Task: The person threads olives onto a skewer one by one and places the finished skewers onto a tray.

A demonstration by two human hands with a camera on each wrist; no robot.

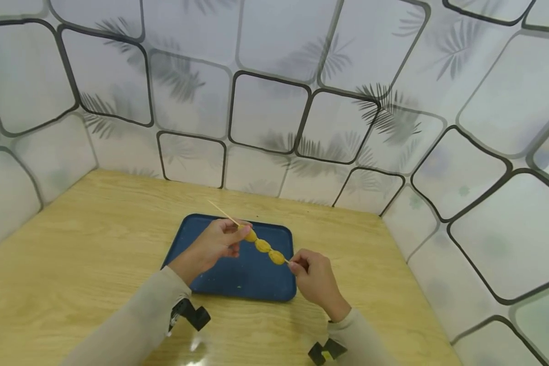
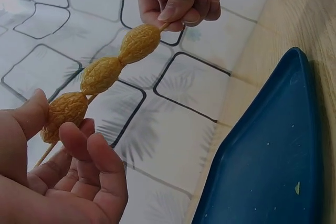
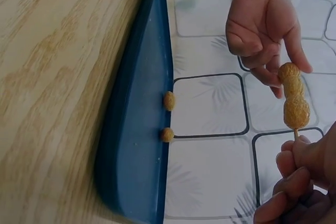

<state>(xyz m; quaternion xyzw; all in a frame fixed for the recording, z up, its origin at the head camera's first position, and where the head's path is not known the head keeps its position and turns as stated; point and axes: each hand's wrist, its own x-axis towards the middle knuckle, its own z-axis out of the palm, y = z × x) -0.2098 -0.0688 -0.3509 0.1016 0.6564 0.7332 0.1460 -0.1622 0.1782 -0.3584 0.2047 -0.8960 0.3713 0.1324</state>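
Note:
A thin wooden skewer (image 1: 221, 211) carries three yellow, wrinkled, oval balls in a row and is held slanting above the blue tray. The left hand (image 1: 217, 241) pinches the ball (image 2: 65, 116) farthest from the right hand between thumb and fingers; the bare end of the stick sticks out past it. At the other end, the right hand (image 1: 315, 277) grips the short stub of stick with thumb and curled fingers. The middle ball (image 2: 101, 75) and the near ball (image 2: 139, 42) are uncovered and touch end to end.
The blue tray (image 1: 256, 284) lies on a wood-grain table (image 1: 96, 244), with small crumbs in it. Two more balls, one (image 3: 168, 100) beside another (image 3: 167, 135), show at the tray's far side in the right wrist view. A patterned wall (image 1: 192, 101) stands behind.

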